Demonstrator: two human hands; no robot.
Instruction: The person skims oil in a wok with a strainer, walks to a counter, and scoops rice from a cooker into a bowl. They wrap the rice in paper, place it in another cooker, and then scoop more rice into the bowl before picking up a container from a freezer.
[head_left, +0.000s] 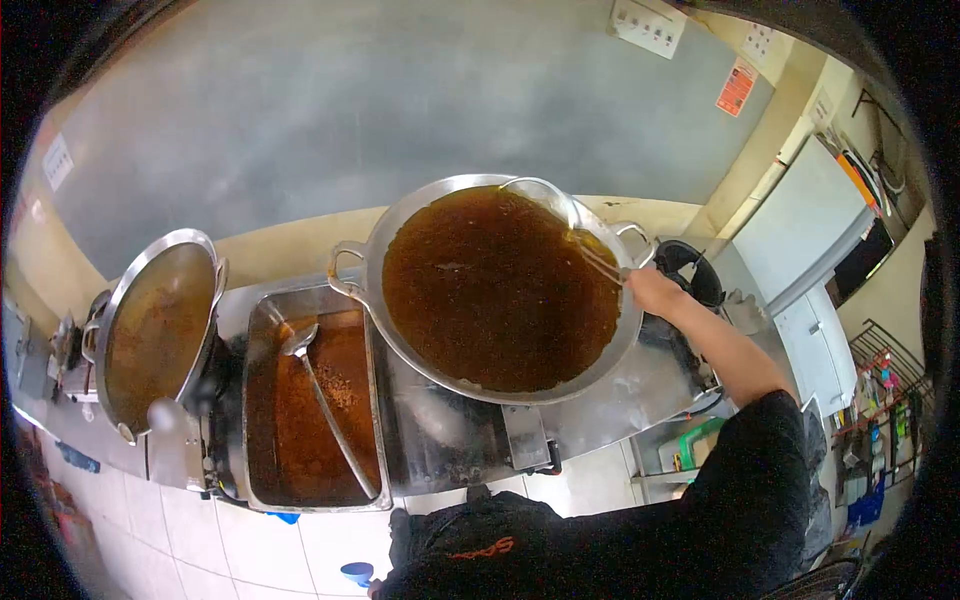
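My right hand point(655, 292) is closed around the wire handle of a strainer point(597, 258) at the right rim of a large wok point(440, 372). The strainer's round end lies partly in the dark brown liquid point(500, 290) that fills the wok. Low in the view, only a small part of my left hand point(375, 587) shows, closed on the edge of a small blue bowl point(357, 573) held over the floor, away from the wok.
Left of the wok, a rectangular metal tray point(384, 440) holds reddish-brown liquid and a long ladle point(335, 410). A second wok point(205, 240) of brown liquid stands farther left. Behind my right hand is a black burner or pan point(705, 275). A wire rack point(880, 400) stands far right.
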